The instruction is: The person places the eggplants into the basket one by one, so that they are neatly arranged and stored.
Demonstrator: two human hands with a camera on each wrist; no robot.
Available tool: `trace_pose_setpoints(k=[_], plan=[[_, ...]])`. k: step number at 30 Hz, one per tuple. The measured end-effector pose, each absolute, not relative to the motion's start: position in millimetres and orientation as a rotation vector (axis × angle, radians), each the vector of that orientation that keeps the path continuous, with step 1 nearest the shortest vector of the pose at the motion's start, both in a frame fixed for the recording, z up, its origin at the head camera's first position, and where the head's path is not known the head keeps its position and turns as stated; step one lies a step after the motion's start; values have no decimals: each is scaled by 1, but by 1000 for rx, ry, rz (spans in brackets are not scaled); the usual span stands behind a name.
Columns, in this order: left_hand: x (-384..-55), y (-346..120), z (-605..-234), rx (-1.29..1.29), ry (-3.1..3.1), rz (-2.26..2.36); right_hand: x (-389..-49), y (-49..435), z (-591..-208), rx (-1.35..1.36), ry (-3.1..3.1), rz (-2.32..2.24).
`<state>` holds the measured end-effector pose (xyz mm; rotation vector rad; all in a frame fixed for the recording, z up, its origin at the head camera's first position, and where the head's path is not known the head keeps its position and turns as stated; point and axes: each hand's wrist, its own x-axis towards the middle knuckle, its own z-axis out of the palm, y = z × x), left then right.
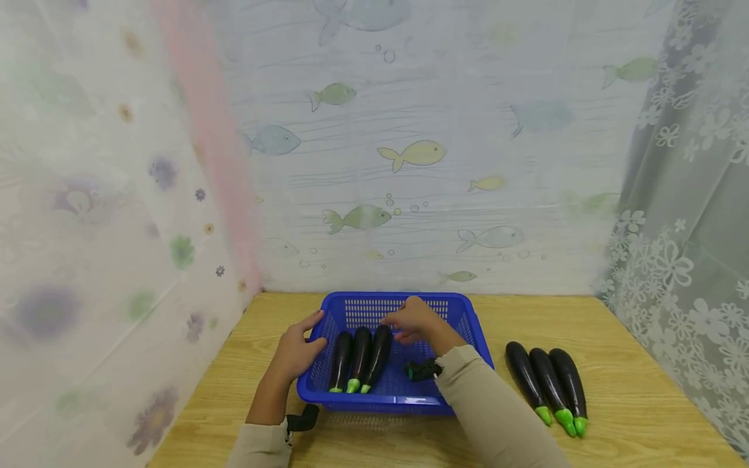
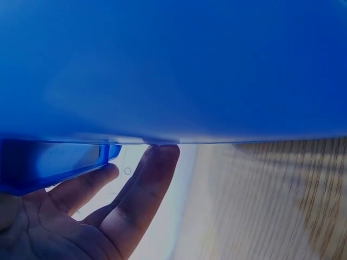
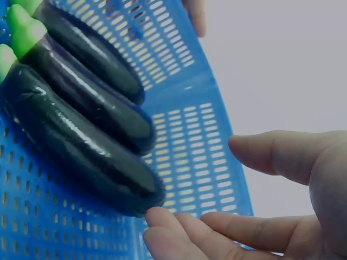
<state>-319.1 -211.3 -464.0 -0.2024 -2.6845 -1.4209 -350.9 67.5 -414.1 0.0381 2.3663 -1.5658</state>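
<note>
A blue perforated basket (image 1: 404, 401) holds three dark eggplants with green stems, side by side along its left part. My left hand (image 1: 295, 349) is at the basket's left rim, thumb tip over the edge. In the left wrist view its fairly straight fingers (image 2: 142, 203) reach up against the blue plastic. Inside the basket, my right hand (image 1: 417, 318) is beside the rounded end of the rightmost eggplant (image 1: 379, 356). From the right wrist, its fingertips (image 3: 165, 230) are right at that eggplant's end, while the thumb (image 3: 271, 154) stays apart from it.
To the right of the basket, three more eggplants (image 1: 547, 383) lie together on the wooden table (image 1: 638, 390), stems toward me. A fish-print sheet (image 1: 409, 195) hangs behind the table. Patterned sheets (image 1: 88, 260) also hang at the sides.
</note>
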Motion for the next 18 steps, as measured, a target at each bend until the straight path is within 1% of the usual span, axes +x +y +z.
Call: trace_pose_setpoints(k=[10, 18], plan=[[-318, -212, -464, -195, -2688, -1401, -343, 82, -397, -35, 2414, -1521], [-319, -212, -464, -209, -2681, -1411, -337, 95, -381, -82, 2382, -1591]])
